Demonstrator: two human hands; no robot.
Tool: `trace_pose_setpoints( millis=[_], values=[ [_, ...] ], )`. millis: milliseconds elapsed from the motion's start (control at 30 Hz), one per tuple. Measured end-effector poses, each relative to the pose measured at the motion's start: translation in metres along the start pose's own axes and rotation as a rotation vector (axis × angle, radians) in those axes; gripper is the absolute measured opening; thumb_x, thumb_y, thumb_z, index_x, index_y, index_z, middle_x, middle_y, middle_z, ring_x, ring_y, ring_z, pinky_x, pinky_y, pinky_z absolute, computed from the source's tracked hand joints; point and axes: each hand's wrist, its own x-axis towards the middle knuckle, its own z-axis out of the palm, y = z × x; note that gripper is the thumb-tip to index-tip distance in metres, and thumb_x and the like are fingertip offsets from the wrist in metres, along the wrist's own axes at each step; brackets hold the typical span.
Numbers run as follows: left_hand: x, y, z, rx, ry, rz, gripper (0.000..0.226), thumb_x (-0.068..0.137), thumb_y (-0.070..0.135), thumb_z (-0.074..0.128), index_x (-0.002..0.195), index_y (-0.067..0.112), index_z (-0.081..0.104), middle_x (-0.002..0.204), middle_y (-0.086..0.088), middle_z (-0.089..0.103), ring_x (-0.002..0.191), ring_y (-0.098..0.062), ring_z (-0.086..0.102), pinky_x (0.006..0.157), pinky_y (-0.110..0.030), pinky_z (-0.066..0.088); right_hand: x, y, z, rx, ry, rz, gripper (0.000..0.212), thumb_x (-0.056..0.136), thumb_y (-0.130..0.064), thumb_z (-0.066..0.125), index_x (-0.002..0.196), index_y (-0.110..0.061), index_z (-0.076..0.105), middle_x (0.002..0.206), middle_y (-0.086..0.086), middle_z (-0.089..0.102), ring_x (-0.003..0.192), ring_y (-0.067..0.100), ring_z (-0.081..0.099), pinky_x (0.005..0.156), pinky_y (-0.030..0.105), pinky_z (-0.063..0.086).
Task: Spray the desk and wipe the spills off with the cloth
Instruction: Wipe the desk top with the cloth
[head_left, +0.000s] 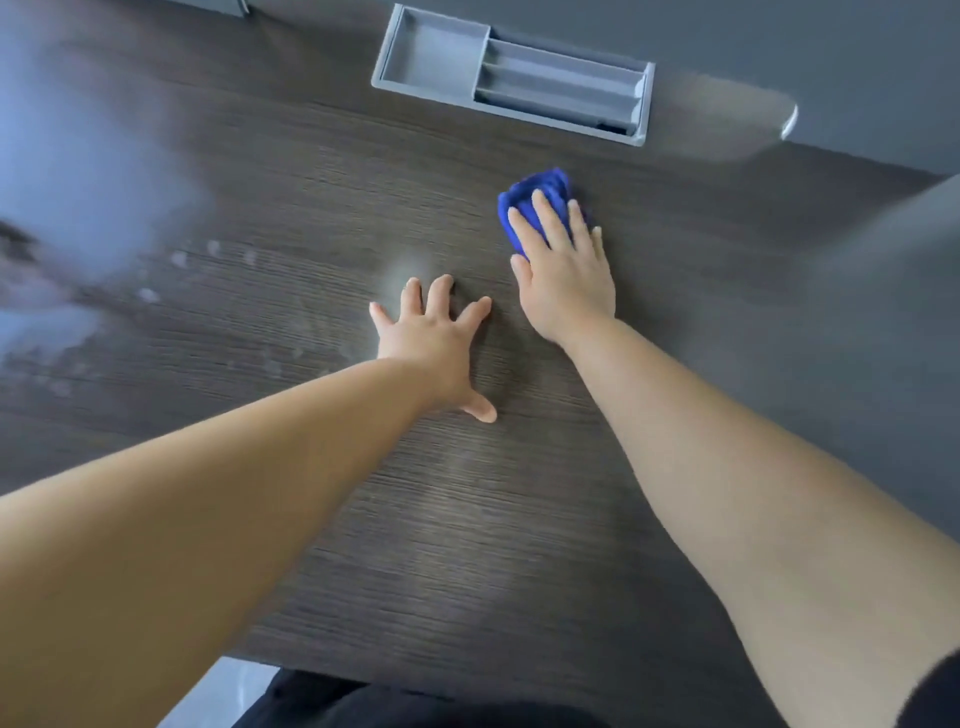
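Observation:
A dark wood-grain desk (311, 197) fills the view. A bunched blue cloth (535, 192) lies on it right of centre. My right hand (566, 270) presses flat on the cloth with straight fingers. My left hand (436, 343) rests on the bare desk just to the left, fingers spread, holding nothing. Pale wet droplets (182, 260) and smears dot the desk at the left. No spray bottle is in view.
A grey recessed cable tray (431, 52) sits in the desk at the back. A grey wall or panel runs behind and to the right. Bright glare (67, 182) covers the desk's left part. The near desk edge (415, 680) is at the bottom.

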Motion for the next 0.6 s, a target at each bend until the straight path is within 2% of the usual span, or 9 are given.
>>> trace_pose_setpoints(
  millis=[100,300,400,467,600],
  values=[
    [0.003,0.003,-0.003,-0.011,-0.016,-0.03,0.122,0.054,0.067,0.075,0.147,0.038,0.002,0.156,-0.005,-0.006,0.143,-0.035,-0.008,0.111,-0.063,0.011,0.034,0.031,-0.014,-0.026,-0.061,-0.087,0.048,0.102,-0.033,0.026,0.149,-0.034,0.014,0.159,-0.006,0.003,0.145,0.026,0.0,0.116,0.048,0.003],
    [0.001,0.003,-0.001,-0.034,-0.009,-0.026,0.123,0.053,0.067,0.075,0.147,0.038,0.003,0.156,-0.006,-0.007,0.143,-0.035,-0.008,0.111,-0.062,0.01,0.011,0.098,-0.022,0.049,0.007,0.305,0.048,0.102,-0.033,0.027,0.148,-0.032,0.017,0.159,-0.006,0.003,0.145,0.026,0.002,0.116,0.049,0.005],
    [0.001,0.004,-0.001,-0.065,0.007,-0.022,0.123,0.051,0.065,0.078,0.147,0.037,0.006,0.156,-0.007,-0.004,0.143,-0.036,-0.007,0.111,-0.063,0.009,-0.04,0.09,-0.011,0.081,0.062,0.386,0.049,0.1,-0.03,0.033,0.148,-0.029,0.021,0.158,-0.002,0.007,0.144,0.03,0.006,0.116,0.049,0.007],
    [0.001,0.004,0.0,-0.067,0.018,-0.022,0.124,0.05,0.064,0.079,0.147,0.037,0.008,0.155,-0.007,-0.003,0.142,-0.037,-0.006,0.111,-0.063,0.01,-0.078,0.062,0.002,0.071,0.078,0.281,0.05,0.098,-0.03,0.038,0.147,-0.026,0.028,0.157,0.001,0.017,0.143,0.034,0.014,0.114,0.051,0.012],
    [0.001,0.005,0.0,-0.093,0.03,-0.022,0.123,0.048,0.062,0.081,0.146,0.037,0.011,0.154,-0.008,0.001,0.142,-0.037,-0.004,0.11,-0.064,0.011,-0.099,0.043,0.009,0.008,-0.017,-0.102,0.05,0.092,-0.034,0.03,0.14,-0.023,0.043,0.15,0.004,0.036,0.136,0.038,0.032,0.106,0.056,0.027]
  ],
)
